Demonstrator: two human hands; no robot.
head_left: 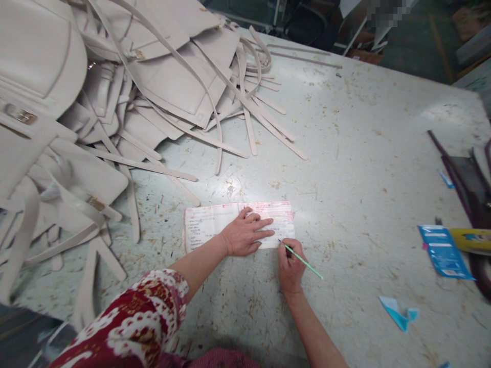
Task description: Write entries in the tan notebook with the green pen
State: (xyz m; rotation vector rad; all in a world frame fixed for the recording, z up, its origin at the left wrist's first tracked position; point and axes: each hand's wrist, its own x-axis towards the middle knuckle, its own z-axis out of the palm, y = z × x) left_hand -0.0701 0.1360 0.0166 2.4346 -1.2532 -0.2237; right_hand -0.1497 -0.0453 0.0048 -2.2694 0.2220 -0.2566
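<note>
My left hand (245, 233) lies flat with fingers spread on a long pink-and-white paper slip (203, 223), pressing it to the worn table (364, 153). My right hand (290, 266) is closed round a thin green pen (305, 261). The pen's tip touches the slip's lower right corner, just right of my left fingertips.
A big heap of cream bags and loose straps (115, 102) fills the table's left and far side. At the right lie a blue packet (444, 251), a yellow packet (471, 240), dark purple straps (464, 179) and a blue paper scrap (399, 312).
</note>
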